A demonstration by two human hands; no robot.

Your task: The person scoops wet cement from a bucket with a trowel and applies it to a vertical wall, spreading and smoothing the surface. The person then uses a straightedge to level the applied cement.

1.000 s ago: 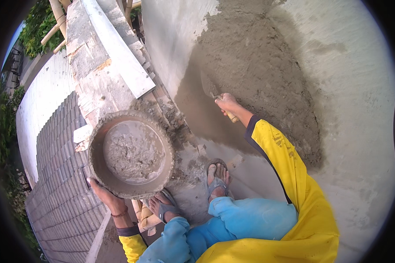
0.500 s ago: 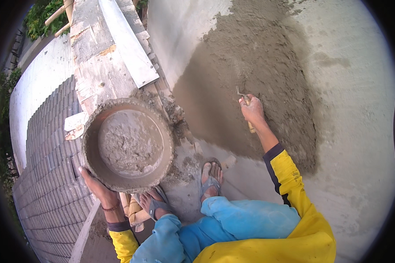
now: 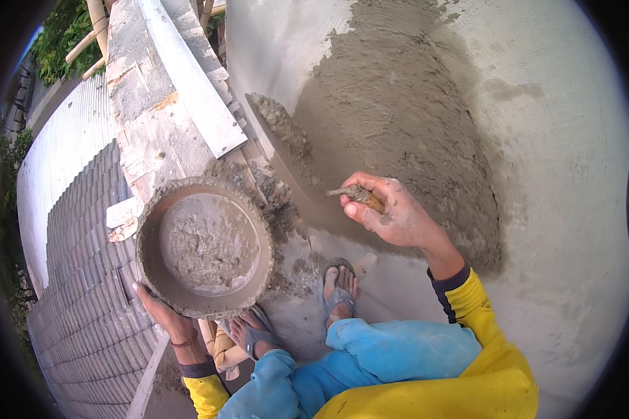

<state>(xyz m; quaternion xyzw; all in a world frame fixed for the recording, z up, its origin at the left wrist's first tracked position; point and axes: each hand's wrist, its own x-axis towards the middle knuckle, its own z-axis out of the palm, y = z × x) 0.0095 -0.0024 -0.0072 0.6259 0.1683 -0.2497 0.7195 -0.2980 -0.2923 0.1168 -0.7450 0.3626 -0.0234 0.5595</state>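
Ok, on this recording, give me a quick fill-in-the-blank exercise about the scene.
1. The trowel is gripped in the person's ____ hand.
2. The left hand is against the ____ of the round mortar basin, not its inside.
3. The person's sleeves are ____ with dark cuffs.
4. The trousers are light ____.

Missing words: right; outside; yellow; blue.

The plank platform (image 3: 150,150) supports a long pale board (image 3: 193,80) along its far right side; mortar lumps (image 3: 278,202) lie nearer, at right.
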